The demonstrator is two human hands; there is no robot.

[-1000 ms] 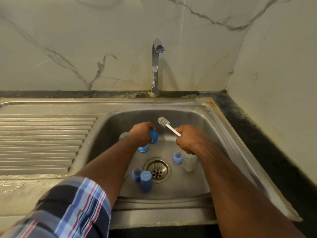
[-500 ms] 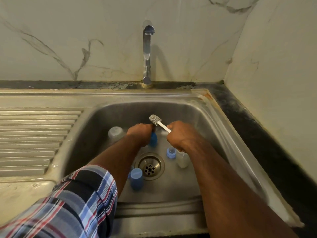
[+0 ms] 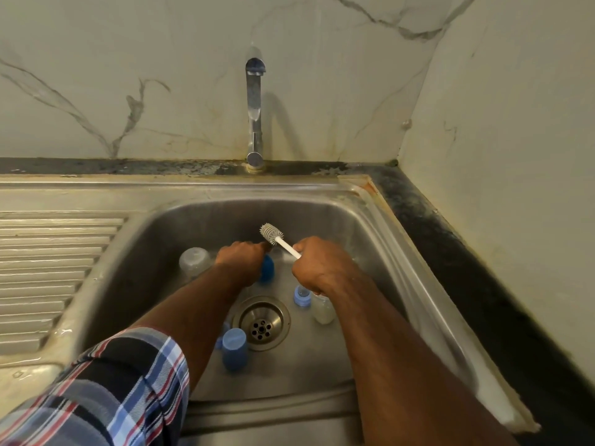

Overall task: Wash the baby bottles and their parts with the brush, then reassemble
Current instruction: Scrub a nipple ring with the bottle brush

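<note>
Stainless steel sink (image 3: 370, 239) with both hands down in the basin. Right hand (image 3: 318, 268) is clenched around the white handle of the bottle brush (image 3: 280, 239), grey bristle head sticking up and to the left, tilted, just above the left hand's knuckles. Left hand (image 3: 241, 262) is wrapped around a dark blue bottle part (image 3: 267, 268), only the right edge of it peeks out past the fingers, so can't say exactly which piece it is. A clear bottle (image 3: 193, 262) lies just left of that hand. On the sink floor near the drain (image 3: 261, 323): a light blue cap (image 3: 235, 347) standing just left of it, a small blue ring piece (image 3: 302, 296) to the upper right, and a cloudy clear bottle (image 3: 323, 312) right beside that, partly under the right wrist. Tap (image 3: 255, 107) sits at the back, no water visible coming out. Plaid sleeve (image 3: 112, 391) on the left arm.
</note>
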